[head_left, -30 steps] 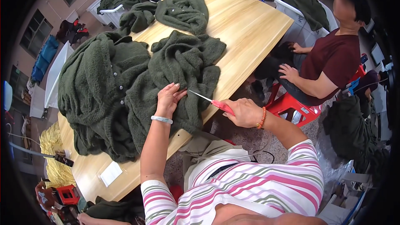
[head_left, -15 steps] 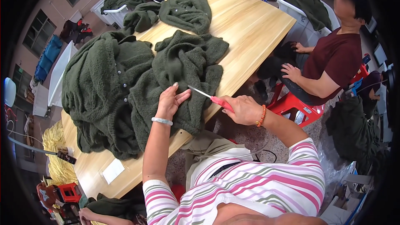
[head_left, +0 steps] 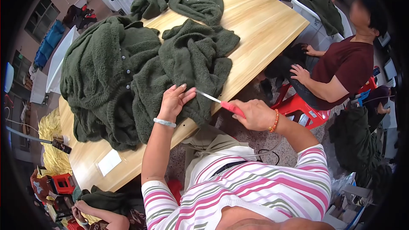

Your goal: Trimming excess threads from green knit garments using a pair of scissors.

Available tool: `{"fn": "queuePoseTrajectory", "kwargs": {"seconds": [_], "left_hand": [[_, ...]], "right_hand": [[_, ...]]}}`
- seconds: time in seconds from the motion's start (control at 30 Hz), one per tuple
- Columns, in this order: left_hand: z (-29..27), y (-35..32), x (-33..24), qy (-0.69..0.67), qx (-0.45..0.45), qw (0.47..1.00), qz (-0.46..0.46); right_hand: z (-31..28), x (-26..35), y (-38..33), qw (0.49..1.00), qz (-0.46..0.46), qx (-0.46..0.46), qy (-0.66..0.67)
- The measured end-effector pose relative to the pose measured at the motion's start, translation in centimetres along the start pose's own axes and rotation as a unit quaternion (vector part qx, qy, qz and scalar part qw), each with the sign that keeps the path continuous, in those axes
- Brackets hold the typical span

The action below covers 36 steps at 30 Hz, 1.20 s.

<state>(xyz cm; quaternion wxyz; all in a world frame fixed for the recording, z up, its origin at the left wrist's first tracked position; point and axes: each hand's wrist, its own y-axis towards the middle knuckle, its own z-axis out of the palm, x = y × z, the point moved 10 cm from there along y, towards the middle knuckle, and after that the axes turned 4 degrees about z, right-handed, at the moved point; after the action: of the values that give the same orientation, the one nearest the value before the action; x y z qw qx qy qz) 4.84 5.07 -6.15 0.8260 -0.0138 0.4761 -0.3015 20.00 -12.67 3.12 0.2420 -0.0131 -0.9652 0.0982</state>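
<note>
A dark green fuzzy knitted cardigan lies bunched on the table in front of me. My left hand rests at its near edge, palm turned sideways and fingers stretched out, slightly apart. In my right hand is a red-handled tool with a thin metal shaft; my fingers wrap round its grip. The shaft points left, and its tip is right by my left fingertips. Whether the tip touches them or any yarn is too small to tell. To the left, a heap of similar cardigans shows several shiny buttons.
The wooden table slants across the view. Another green cardigan lies farther back. A white card is on the near left corner. At right, a person sits on a red stool, beside a white tub.
My right hand and the tool have drawn slightly right and down. The tip now sits at my left fingertips, which have shifted little. The view has moved a bit; the cardigan stays in place.
</note>
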Motion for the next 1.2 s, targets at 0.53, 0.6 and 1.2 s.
{"fn": "queuePoseTrajectory", "kwargs": {"seconds": [0.53,0.6,1.2], "left_hand": [[-3.0,-2.9,1.4,-0.015,0.005,1.0,-0.014],[-3.7,-3.8,2.3,0.0,0.031,0.998,-0.063],[-0.5,-5.4,-0.7,0.224,0.015,0.963,0.146]], "right_hand": [[0.0,1.8,-0.9,0.999,-0.047,0.022,0.012],[0.4,1.9,-1.0,0.997,-0.07,0.0,0.024],[2.1,2.2,-2.6,0.99,-0.089,0.108,0.023]]}}
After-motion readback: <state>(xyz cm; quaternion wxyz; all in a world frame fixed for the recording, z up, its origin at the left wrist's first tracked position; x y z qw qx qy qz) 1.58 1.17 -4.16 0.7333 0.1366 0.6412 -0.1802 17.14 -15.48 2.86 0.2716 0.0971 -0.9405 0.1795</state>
